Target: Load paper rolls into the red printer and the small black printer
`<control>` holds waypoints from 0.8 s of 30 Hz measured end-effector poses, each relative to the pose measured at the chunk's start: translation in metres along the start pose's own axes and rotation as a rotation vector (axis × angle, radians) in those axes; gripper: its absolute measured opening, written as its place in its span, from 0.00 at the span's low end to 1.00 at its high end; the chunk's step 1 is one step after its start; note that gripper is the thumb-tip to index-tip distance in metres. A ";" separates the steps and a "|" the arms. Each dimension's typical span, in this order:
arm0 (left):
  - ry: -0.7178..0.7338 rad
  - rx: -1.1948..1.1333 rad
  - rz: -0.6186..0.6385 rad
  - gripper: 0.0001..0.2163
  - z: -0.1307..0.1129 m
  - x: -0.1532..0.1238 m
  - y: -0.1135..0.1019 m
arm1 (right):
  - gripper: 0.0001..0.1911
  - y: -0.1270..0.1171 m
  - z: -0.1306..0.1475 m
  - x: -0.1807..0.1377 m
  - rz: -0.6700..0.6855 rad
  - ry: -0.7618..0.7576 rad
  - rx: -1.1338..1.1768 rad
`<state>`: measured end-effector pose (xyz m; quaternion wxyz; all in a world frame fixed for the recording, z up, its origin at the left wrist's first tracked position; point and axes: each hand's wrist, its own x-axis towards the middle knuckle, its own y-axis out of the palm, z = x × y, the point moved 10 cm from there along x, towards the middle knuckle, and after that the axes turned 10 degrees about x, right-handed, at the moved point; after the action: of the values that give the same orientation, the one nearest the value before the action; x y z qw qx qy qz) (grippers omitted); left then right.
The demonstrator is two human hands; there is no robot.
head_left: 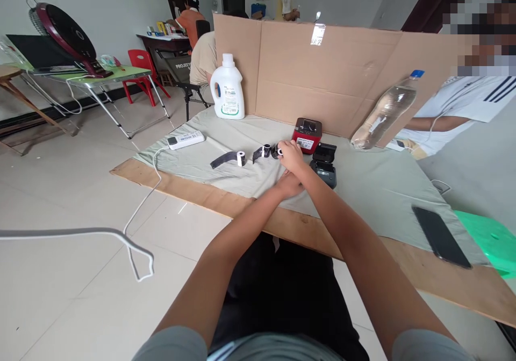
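Note:
My right hand [292, 156] reaches to the middle of the cloth-covered table, its fingers closed around a small black roll with a white core [279, 151]. My left hand [290, 185] rests low on the cloth, just below my right wrist; its fingers are mostly hidden. To the left lie two more black ribbon rolls, one with a white core [241, 159] and a strip unrolled, the other [266, 150] close to my right hand. Beside my hands sits a small black device [323, 174] with its lid raised. Behind it stands a red and black box [307, 135] with a white label.
A white detergent jug [229, 89] and a tilted clear bottle [385, 114] stand before a cardboard screen [310, 71]. A white power strip [186, 139] lies left, a black phone [441, 236] right. A person [463, 98] is at the right; others are behind.

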<state>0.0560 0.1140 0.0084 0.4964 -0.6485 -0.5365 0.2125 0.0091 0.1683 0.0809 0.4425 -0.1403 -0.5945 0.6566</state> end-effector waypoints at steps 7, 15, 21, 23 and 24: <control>-0.126 -0.242 -0.218 0.09 0.027 0.005 -0.026 | 0.16 -0.063 -0.032 -0.063 -0.347 -0.061 0.491; -0.343 -0.399 -0.444 0.07 0.069 -0.004 -0.051 | 0.16 -0.069 -0.077 -0.101 -0.346 0.051 0.832; -0.282 -0.609 -0.509 0.11 0.060 -0.002 -0.060 | 0.17 -0.067 -0.087 -0.112 -0.286 0.032 0.856; -0.216 -0.738 -0.455 0.15 0.051 0.001 -0.056 | 0.16 -0.067 -0.084 -0.116 -0.274 -0.024 0.834; -0.179 -0.791 -0.404 0.16 0.045 0.004 -0.052 | 0.15 -0.068 -0.083 -0.119 -0.281 -0.049 0.812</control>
<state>-0.0039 0.1322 0.0358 0.1937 -0.6497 -0.7331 -0.0545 0.1633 0.1271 0.0807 0.5325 0.1434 -0.3114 0.7739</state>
